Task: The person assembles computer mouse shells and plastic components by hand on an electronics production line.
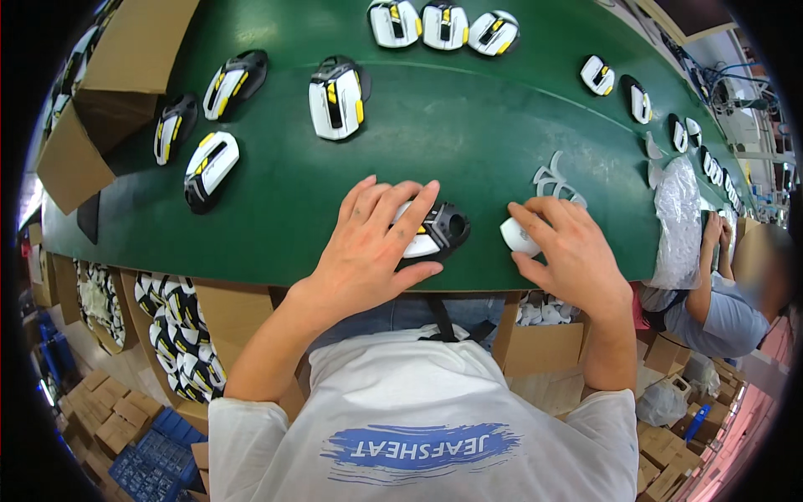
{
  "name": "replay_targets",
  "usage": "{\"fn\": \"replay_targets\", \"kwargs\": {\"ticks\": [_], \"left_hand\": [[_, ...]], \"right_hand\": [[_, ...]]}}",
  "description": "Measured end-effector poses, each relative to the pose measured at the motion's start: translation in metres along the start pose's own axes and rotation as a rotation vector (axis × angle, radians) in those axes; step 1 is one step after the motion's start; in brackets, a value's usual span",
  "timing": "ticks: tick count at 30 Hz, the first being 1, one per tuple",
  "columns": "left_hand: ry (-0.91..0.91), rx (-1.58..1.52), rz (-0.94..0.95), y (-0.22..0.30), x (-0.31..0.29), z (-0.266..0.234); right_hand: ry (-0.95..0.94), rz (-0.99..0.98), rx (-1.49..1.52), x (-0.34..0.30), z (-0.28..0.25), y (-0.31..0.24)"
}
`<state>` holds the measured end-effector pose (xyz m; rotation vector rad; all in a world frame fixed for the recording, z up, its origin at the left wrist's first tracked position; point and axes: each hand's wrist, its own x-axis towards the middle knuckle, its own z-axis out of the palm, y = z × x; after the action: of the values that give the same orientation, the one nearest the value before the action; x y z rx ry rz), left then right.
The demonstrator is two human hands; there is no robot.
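My left hand [374, 243] lies over a white, black and yellow plastic housing [435, 230] on the green belt [468, 125], fingers wrapped over its top near the front edge. My right hand [569, 247] grips a small white plastic part [516, 236] just to the right of that housing. A thin white plastic frame piece [554, 181] lies on the belt just beyond my right hand.
Several more white, black and yellow housings [336, 98] lie spread across the belt, left, centre and far right. Open cardboard boxes [125, 63] stand at the left; a box of housings [180, 335] sits below the belt. A clear plastic bag [679, 217] and another seated person [728, 309] are at the right.
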<state>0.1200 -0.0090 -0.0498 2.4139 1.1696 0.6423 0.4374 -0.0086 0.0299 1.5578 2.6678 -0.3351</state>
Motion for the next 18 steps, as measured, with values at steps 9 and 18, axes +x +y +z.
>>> {"fn": "replay_targets", "kwargs": {"ticks": [9,18], "left_hand": [[-0.087,0.024,0.066,-0.013,-0.005,-0.007],[-0.14,0.025,0.143,-0.009,0.007,-0.007]], "right_hand": [[0.127,-0.305,0.7,0.052,0.048,-0.008],[0.166,-0.39,0.506,0.043,0.057,-0.012]]}}
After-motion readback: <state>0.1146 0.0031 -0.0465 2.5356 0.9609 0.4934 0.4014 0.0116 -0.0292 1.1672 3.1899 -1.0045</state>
